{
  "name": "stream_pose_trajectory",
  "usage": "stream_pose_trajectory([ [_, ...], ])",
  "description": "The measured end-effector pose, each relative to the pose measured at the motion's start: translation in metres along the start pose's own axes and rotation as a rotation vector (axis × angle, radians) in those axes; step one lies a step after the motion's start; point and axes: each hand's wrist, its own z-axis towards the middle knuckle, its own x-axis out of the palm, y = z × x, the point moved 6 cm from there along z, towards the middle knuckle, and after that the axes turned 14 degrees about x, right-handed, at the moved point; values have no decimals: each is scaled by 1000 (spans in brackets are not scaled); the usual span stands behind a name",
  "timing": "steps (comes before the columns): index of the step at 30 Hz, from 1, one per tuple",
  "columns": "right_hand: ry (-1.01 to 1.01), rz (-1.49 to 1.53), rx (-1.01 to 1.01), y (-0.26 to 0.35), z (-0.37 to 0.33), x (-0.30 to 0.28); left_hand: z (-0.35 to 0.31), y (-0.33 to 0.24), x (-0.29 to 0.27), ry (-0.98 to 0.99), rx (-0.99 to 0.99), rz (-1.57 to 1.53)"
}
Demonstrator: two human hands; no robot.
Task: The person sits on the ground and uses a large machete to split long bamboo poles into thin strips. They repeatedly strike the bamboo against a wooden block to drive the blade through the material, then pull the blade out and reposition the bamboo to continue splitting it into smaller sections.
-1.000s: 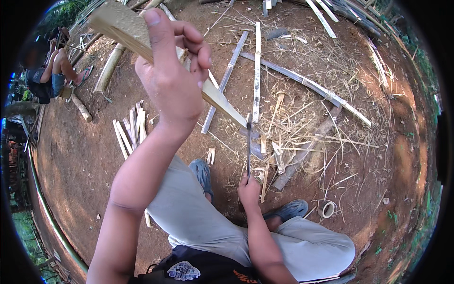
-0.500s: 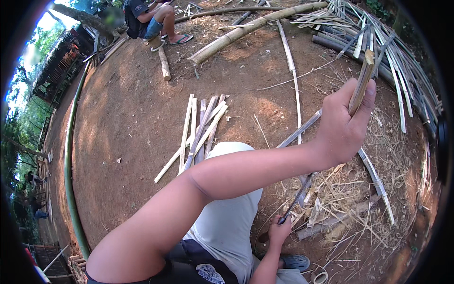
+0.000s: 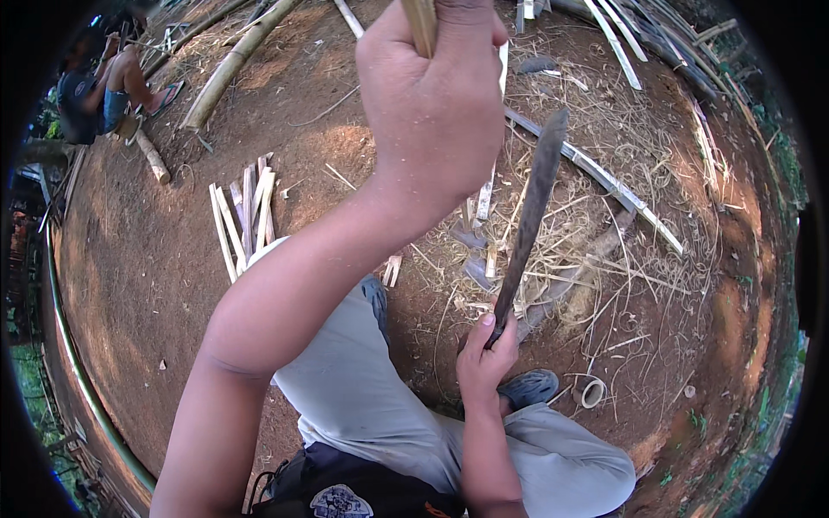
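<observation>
Raised high at the top centre, my left hand (image 3: 434, 125) is closed round a split bamboo strip (image 3: 420, 28); the strip's far end runs out of view. My right hand (image 3: 486, 358), lower and to the right, grips a machete (image 3: 534, 203) by its handle. The long dark blade points up and away, with its broad tip uppermost, apart from the strip. Below the blade lies a pale bamboo or wooden log (image 3: 553, 302) among thin bamboo shavings (image 3: 630, 268). To the left of my left forearm, several split bamboo strips (image 3: 250, 207) lie bunched on the ground.
A long bamboo strip (image 3: 617, 186) crosses the shavings at right. Near my right foot sits a cut bamboo ring (image 3: 591, 394). A thick bamboo pole (image 3: 229, 78) lies at the upper left, near a seated person (image 3: 108, 91). A green pole (image 3: 76, 354) runs along the left.
The view has swung to the right. My left hand, still holding the strip, now appears nearer the top centre. The machete has turned more upright and its whole blade shows.
</observation>
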Motion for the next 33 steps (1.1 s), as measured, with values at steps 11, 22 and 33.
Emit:
stream_pose_trajectory([
  [11, 90, -618, 267, -148, 9, 52, 4, 7, -2, -145, -26, 173],
  [22, -83, -51, -109, -12, 1, 7, -4, 6, -10, -100, 56, 94],
  [33, 155, -538, 337, -149, 1, 46, -6, 19, -18, -27, 87, 141],
])
